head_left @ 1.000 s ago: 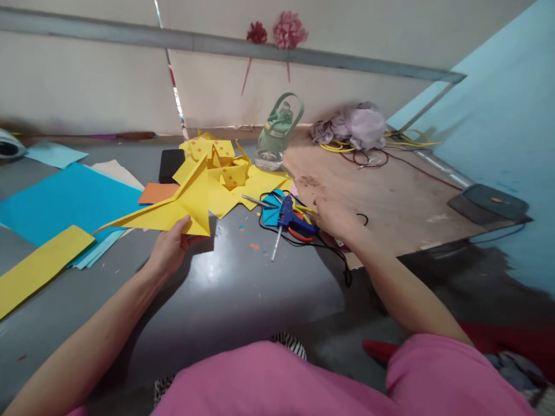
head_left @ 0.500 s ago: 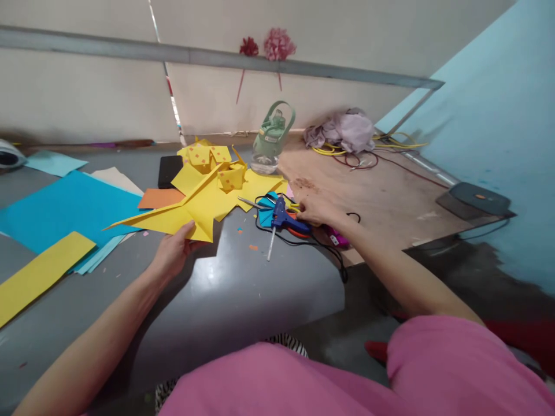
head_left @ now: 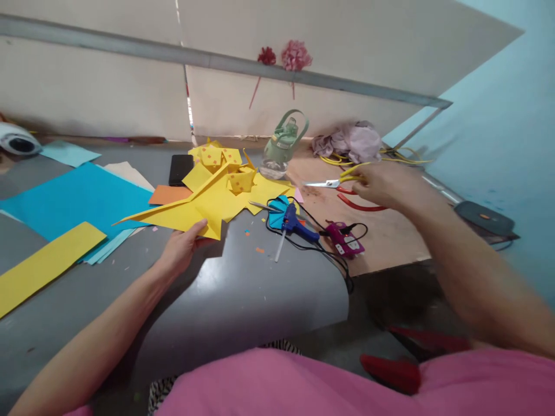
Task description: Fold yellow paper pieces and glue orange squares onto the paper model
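My left hand (head_left: 184, 245) pinches the lower edge of a folded sheet of yellow paper (head_left: 191, 215), thumb on top. Raised over the wooden board, my right hand (head_left: 381, 184) is closed on the yellow handles of a pair of scissors (head_left: 329, 184), whose blades point left. Just under that hand are red curved tool handles (head_left: 358, 203); whether I hold these too, I cannot tell. A blue glue gun (head_left: 297, 225) with a clear glue stick lies between my hands, on blue folded paper (head_left: 277, 211) and beside a metal blade tip.
Yellow spotted paper shapes (head_left: 221, 157), a black phone (head_left: 180, 169) and a green bottle (head_left: 281, 144) stand behind the yellow paper. Blue sheets (head_left: 82, 199) and a yellow strip (head_left: 47, 268) lie left. A purple power strip (head_left: 346, 240) with black cords sits right.
My right hand has lifted from beside the glue gun and moved right and up with the scissors, uncovering the power strip. My left hand keeps hold of the yellow paper. The view has shifted slightly.
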### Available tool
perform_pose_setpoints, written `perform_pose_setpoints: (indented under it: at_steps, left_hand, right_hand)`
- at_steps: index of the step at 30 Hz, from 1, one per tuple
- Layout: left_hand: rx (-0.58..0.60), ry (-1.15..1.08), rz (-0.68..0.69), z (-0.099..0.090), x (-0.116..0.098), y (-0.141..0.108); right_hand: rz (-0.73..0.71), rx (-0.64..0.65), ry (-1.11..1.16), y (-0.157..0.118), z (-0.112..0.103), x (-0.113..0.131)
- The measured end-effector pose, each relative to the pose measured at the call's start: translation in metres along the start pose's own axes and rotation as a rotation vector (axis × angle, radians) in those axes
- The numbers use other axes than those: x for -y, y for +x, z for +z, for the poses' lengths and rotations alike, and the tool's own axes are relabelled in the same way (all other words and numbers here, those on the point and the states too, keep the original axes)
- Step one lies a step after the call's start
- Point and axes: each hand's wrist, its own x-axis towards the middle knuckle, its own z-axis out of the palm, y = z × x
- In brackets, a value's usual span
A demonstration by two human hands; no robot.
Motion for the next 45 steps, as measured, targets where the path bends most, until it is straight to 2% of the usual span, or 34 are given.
perform_pose_setpoints:
  at_steps: [1,3,4,5,7,9,11,14,18,24,39,45]
  left_hand:
    - [-0.015,0.001,0.007,0.000,0.000,0.001]
    - [-0.025,0.003,0.038,-0.001,-0.002,0.003]
    - [-0.020,0.005,0.061,-0.001,-0.003,0.004]
    - [-0.012,0.009,0.090,-0.002,-0.005,0.006]
    - [-0.017,0.023,0.136,-0.004,-0.010,0.009]
    - [-0.043,0.048,0.196,-0.007,-0.017,0.011]
    - [-0.069,0.071,0.260,-0.009,-0.024,0.012]
    - [-0.079,0.083,0.316,-0.011,-0.033,0.013]
    - [-0.096,0.055,0.367,-0.014,-0.040,0.015]
    - [-0.117,0.057,0.420,-0.018,-0.047,0.012]
    - [-0.088,0.105,0.377,-0.017,-0.049,0.011]
    - [-0.145,0.214,0.387,-0.018,-0.049,0.013]
  right_hand:
    - [-0.005,-0.031,0.001,-0.008,-0.005,0.006]
    - [-0.050,-0.030,0.271,-0.025,0.001,0.028]
    - [-0.074,0.035,0.497,-0.034,0.011,0.043]
    - [-0.065,0.155,0.699,-0.043,0.024,0.060]
    - [-0.123,0.438,0.927,-0.059,0.059,0.099]
    - [-0.148,0.607,1.023,-0.069,0.093,0.137]
    - [-0.167,0.676,1.020,-0.072,0.119,0.167]
    - [-0.172,0.699,0.997,-0.063,0.136,0.191]
    - [-0.165,0.682,1.063,-0.049,0.137,0.193]
    - [-0.198,0.682,0.932,-0.048,0.131,0.198]
    - [-0.295,0.758,0.978,-0.038,0.154,0.206]
    - [-0.307,0.755,0.997,-0.037,0.155,0.205]
